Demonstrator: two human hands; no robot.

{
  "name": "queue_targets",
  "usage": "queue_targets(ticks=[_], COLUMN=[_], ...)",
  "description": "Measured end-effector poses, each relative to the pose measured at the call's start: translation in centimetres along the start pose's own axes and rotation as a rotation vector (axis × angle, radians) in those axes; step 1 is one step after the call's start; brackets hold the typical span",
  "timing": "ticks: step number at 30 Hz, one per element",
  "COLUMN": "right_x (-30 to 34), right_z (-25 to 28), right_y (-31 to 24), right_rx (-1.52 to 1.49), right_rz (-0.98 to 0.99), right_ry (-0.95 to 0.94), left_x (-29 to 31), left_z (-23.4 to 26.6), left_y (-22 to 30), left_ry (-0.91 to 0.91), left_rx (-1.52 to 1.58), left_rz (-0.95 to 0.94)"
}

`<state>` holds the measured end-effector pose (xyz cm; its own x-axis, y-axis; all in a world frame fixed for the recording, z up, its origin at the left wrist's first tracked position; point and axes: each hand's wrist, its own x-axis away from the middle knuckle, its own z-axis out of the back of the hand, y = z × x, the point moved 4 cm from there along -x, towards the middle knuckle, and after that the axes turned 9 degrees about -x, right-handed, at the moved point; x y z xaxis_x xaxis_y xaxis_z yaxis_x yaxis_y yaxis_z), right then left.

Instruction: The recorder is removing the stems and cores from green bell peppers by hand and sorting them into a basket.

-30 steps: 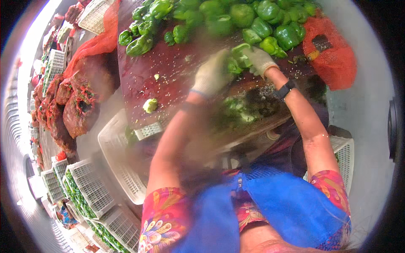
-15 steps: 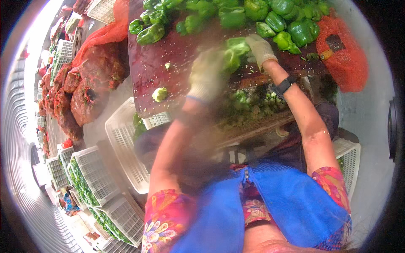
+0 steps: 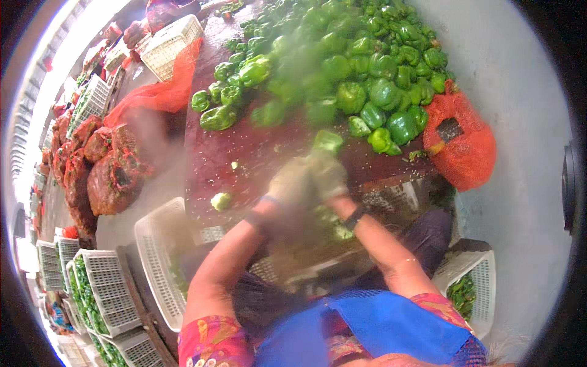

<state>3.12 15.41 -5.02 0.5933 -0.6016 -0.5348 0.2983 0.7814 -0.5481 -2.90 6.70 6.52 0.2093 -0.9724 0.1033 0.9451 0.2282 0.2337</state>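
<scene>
A green pepper (image 3: pixel 328 140) sits at the tips of the two gloved hands, just above them on the dark red table (image 3: pixel 244 159), at the near edge of the big pepper heap (image 3: pixel 348 67). The left hand (image 3: pixel 292 183) and the right hand (image 3: pixel 327 174) are pressed close together, side by side, both blurred by motion; they seem closed around the pepper's lower end, but whether each hand truly clasps it cannot be told. The right wrist carries a dark band (image 3: pixel 354 217). To the left of the hands a small pepper piece (image 3: pixel 221 200) lies alone on the table, well apart from the heap. A red mesh sack (image 3: pixel 460 144) lies at the table's right end, touching the nearest peppers. Another red sack (image 3: pixel 156 95) drapes over the table's far left corner. Below the table's near edge stands a white crate (image 3: pixel 160 257), and a second crate (image 3: pixel 474 275) with green peppers inside stands at the person's right. Filled red sacks (image 3: pixel 98 165) are piled on the floor to the left, with more white crates (image 3: pixel 104 287) near them. A blue apron (image 3: pixel 379 330) covers the person's lap.
</scene>
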Motion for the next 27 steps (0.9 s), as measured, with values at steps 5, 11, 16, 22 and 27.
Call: queue_targets(ticks=[5,11,16,22,27], right_x=[-1.7,-3.2,-4.0,-5.1,-7.5], right_z=[-0.6,-1.8,-1.5,-0.5,-5.1], right_y=[-2.8,-0.7,-1.4,-3.9,-7.0], right_rx=[-0.223,-0.012,-0.104,-0.148,-0.008], right_rz=[-0.099,0.184,0.144,-0.257,-0.226], right_ry=[-0.04,0.031,-0.127,-0.426,-0.709], left_x=[-0.1,-2.7,-1.2,0.9,2.5], left_z=[-1.2,-5.9,-4.4,-3.8,-8.6], left_y=[-3.3,-4.5,-4.4,-3.2,-7.4], left_ry=[0.088,0.079,0.119,0.127,0.581], left_rx=[-0.136,-0.366,-0.064,0.16,1.048], left_rz=[-0.191,-0.271,-0.054,0.169,0.469])
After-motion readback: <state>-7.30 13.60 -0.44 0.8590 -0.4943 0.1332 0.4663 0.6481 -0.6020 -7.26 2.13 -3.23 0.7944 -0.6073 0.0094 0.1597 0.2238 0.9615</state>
